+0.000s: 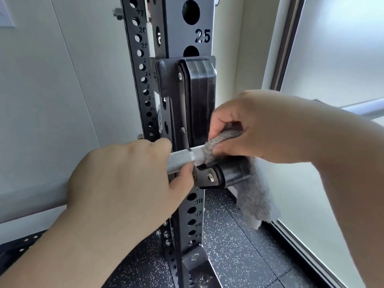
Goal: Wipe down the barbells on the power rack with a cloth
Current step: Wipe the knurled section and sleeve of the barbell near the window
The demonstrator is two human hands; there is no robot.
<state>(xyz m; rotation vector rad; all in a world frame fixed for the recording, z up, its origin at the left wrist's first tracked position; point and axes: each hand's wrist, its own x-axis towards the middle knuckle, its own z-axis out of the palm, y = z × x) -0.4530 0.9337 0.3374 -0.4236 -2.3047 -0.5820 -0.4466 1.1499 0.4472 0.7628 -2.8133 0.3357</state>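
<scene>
Pale walls and speckled rubber flooring frame the black power rack upright, numbered holes running down it. Across its J-hook lies the barbell. Left hand clamps the knurled shaft to steady it. Right hand pinches the grey cloth, draped over the bar beside the hook. Best wrap it fully round, then twist while sliding.

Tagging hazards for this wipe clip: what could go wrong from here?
The cloth, bunched on the barbell right at the J-hook, has a tail hanging beside the hook; it could snag there.
The right hand pinches the cloth close to the hook's upright liner: possible finger pinch if the bar rolls.
The left hand grips the knurling; if it slips, the bar may roll.
</scene>
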